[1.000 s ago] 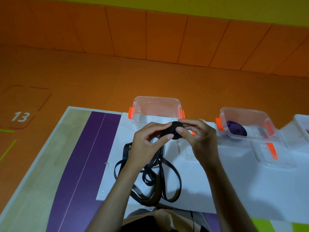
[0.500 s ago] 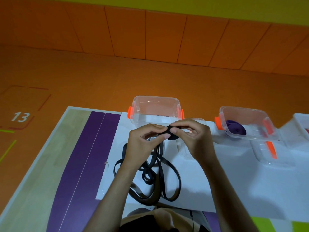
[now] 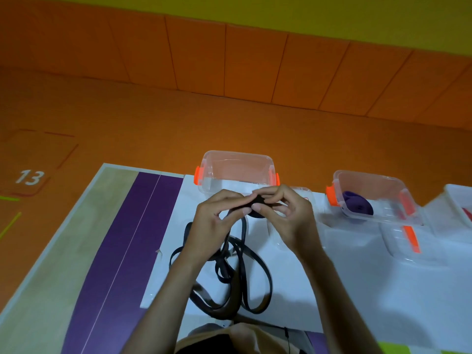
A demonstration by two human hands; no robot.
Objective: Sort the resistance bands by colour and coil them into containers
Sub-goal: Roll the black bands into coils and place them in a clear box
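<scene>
A long black resistance band [image 3: 240,274] lies in loose loops on the white sheet and runs up into both hands. Its upper end is wound into a small black coil [image 3: 258,201] pinched between my left hand [image 3: 214,223] and my right hand [image 3: 286,215]. Just behind the hands stands an empty clear container [image 3: 237,169] with orange latches. To the right, a second clear container [image 3: 373,195] holds a coiled purple band [image 3: 357,206]. At the right frame edge a third container [image 3: 459,200] shows something red inside.
A clear lid with an orange latch [image 3: 408,241] lies in front of the purple band's container. Another clear lid [image 3: 304,195] lies behind my right hand. The white sheet [image 3: 370,290] covers a table with a purple stripe [image 3: 132,251]. Orange floor lies beyond the table's far edge.
The hands have shifted slightly lower and closer together around the coil, with the fingers turned as the band winds on. The loose loops on the sheet lie much the same.
</scene>
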